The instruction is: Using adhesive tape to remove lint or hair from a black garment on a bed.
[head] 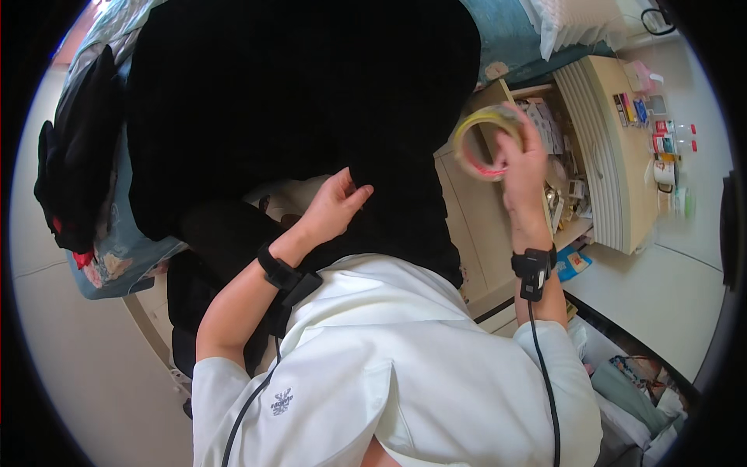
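Observation:
My right hand grips a roll of adhesive tape, held up beside an open drawer. The roll has a yellowish rim and some red on its inner ring, and it is blurred. My left hand is loosely curled over a large black cloth, its thumb and forefinger a little apart. Nothing shows between those fingers, though the curled ones are partly hidden. The black cloth spreads across the bed in front of me and down over my lap.
An open drawer full of small items juts from a pale cabinet at right. Bottles and a mug stand on its top. A black garment lies at the left bed edge. Cables run from both wrist straps.

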### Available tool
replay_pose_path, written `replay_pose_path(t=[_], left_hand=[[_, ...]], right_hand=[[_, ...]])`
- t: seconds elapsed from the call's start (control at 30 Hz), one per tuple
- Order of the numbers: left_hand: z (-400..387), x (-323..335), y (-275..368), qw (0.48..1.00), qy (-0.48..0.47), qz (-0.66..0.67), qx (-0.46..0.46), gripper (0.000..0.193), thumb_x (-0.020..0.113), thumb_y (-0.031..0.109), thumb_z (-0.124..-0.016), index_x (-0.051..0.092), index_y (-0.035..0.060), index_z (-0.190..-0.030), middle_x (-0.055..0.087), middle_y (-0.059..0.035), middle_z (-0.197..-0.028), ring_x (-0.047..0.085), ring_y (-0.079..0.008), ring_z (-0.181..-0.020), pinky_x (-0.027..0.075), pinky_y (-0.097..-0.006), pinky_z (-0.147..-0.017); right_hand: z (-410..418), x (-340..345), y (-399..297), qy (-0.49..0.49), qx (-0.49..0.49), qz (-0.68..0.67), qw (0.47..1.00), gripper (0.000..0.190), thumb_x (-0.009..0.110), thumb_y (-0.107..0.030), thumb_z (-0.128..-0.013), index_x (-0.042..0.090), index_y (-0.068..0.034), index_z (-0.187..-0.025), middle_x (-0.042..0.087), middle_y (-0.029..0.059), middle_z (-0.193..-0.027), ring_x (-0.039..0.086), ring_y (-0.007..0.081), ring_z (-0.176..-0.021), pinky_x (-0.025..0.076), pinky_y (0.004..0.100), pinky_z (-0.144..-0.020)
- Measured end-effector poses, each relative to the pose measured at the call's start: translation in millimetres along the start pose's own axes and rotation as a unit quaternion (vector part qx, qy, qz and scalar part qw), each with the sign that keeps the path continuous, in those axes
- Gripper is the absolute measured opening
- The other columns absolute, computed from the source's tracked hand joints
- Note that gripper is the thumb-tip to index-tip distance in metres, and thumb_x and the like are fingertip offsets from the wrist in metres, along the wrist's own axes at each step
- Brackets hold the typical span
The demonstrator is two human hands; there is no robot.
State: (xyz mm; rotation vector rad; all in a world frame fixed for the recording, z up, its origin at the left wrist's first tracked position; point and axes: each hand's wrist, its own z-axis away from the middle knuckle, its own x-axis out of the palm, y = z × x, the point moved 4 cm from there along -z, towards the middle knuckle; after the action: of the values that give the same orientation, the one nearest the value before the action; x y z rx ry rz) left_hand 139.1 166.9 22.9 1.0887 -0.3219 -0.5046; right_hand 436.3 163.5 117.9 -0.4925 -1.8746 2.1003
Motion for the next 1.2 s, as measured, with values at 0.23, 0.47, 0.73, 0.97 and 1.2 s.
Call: replay_pose_path(t=[0.23,0.47,0.73,0.97,1.2], left_hand=[[3,1,5,0.999,0.017,0.026,0.022,0.013,0.063,0.013,-0.102,0.063,0.0036,-0.111,0.063,0.0021,-0.086,0.056,-0.0064,-0.077,0.049,-0.0255,-0.070],[-2,5,10,1.000,0.008,-0.018,-0.003,0.009,0.066,0.015,-0.102,0.064,0.0069,-0.106,0.065,0.0042,-0.089,0.060,-0.0055,-0.080,0.054,-0.0256,-0.074],[-2,4,5,0.999,0.022,0.004,0.024,0.013,0.068,0.015,-0.101,0.060,0.0047,-0.098,0.063,0.0034,-0.083,0.060,-0.0062,-0.076,0.053,-0.0263,-0.071],[4,3,12,0.999,0.042,-0.018,0.015,0.015,0.068,0.017,-0.101,0.059,0.0048,-0.098,0.063,0.0029,-0.083,0.060,-0.0073,-0.076,0.051,-0.0260,-0.070],[5,7,7,1.000,-0.002,0.009,0.022,0.010,0.064,0.013,-0.103,0.062,0.0044,-0.107,0.066,0.0012,-0.093,0.061,-0.0075,-0.083,0.053,-0.0259,-0.076]], right_hand=[[66,26,-2,-0.240,-0.296,0.306,0.873,0.049,0.056,0.007,-0.092,0.060,-0.007,-0.139,0.070,0.0033,-0.115,0.068,0.0175,-0.104,0.055,0.0331,-0.086],[22,-57,51,0.006,0.116,-0.144,0.983,0.046,0.054,0.003,-0.094,0.060,-0.007,-0.139,0.069,0.0031,-0.103,0.067,0.0161,-0.091,0.056,0.0322,-0.078],[102,7,21,-0.268,-0.320,0.352,0.838,0.066,0.067,0.008,-0.074,0.065,-0.018,-0.135,0.068,0.0087,-0.099,0.068,0.0279,-0.085,0.057,0.0362,-0.071],[57,-47,23,0.063,0.060,-0.058,0.995,0.056,0.062,0.010,-0.082,0.060,-0.002,-0.137,0.070,0.0075,-0.112,0.069,0.0189,-0.094,0.056,0.0362,-0.080],[92,25,11,-0.306,-0.345,0.386,0.799,0.058,0.066,0.009,-0.076,0.065,-0.006,-0.132,0.069,0.0111,-0.108,0.069,0.0218,-0.089,0.055,0.0322,-0.071]])
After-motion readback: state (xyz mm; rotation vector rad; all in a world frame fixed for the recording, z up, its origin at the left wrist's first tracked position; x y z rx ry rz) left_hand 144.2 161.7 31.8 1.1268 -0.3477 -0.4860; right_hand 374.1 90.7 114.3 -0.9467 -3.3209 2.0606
